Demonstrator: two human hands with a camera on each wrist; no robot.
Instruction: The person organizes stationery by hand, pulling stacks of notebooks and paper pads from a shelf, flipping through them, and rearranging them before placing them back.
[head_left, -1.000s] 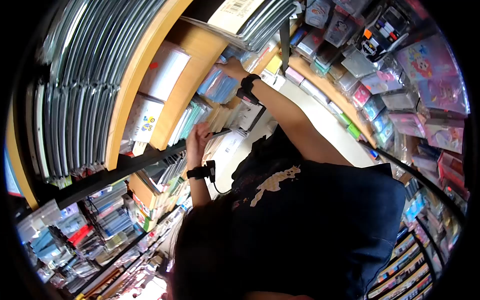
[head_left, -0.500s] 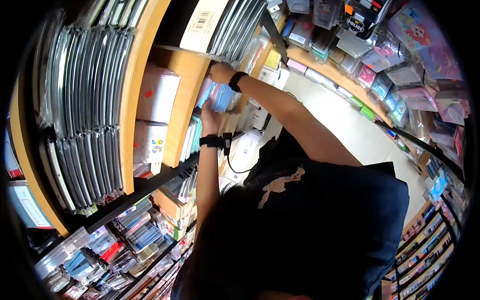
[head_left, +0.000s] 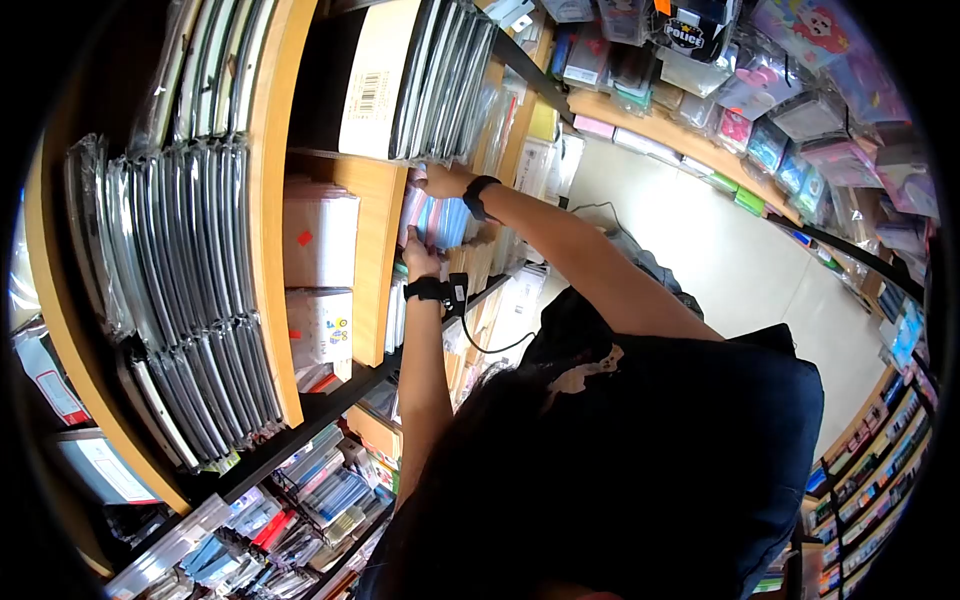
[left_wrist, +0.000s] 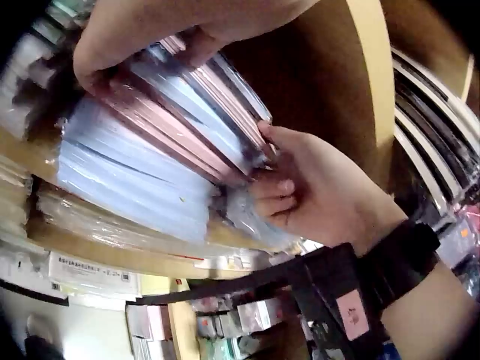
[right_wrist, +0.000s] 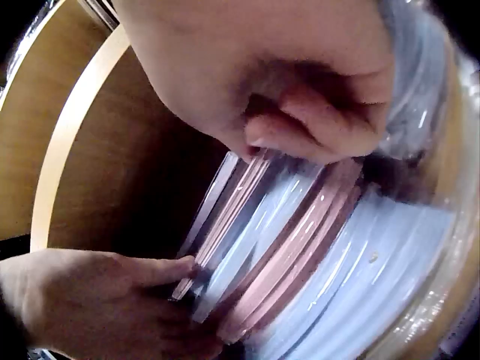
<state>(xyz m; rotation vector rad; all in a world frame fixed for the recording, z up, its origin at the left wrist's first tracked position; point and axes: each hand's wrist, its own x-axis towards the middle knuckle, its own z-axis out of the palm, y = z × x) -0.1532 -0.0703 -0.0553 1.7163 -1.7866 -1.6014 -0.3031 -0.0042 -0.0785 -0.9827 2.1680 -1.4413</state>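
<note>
On a wooden shelf stand thin, clear-wrapped packs: pink ones (right_wrist: 300,262) sit among light blue ones (right_wrist: 360,277). My right hand (head_left: 447,182) reaches over one end of the row, fingers curled at the edges of the pink and blue packs. From the other end, my left hand (head_left: 421,258) holds a few of these packs between thumb and fingers, its fingertips at the pink edges in the left wrist view. Part of each hand's grip is hidden behind the packs. More light blue packs (left_wrist: 127,165) stand beside the held ones.
Wooden dividers (head_left: 378,260) split the shelf. Black-edged wrapped items (head_left: 440,80) lie just beyond the right hand, with rows of similar ones (head_left: 180,240) at the left. Across the aisle floor (head_left: 720,260) hang packaged goods (head_left: 790,130).
My left hand has risen from lower on the shelf to the packs, joining the right hand there. Pink packs now show among the blue ones. The head view has shifted.
</note>
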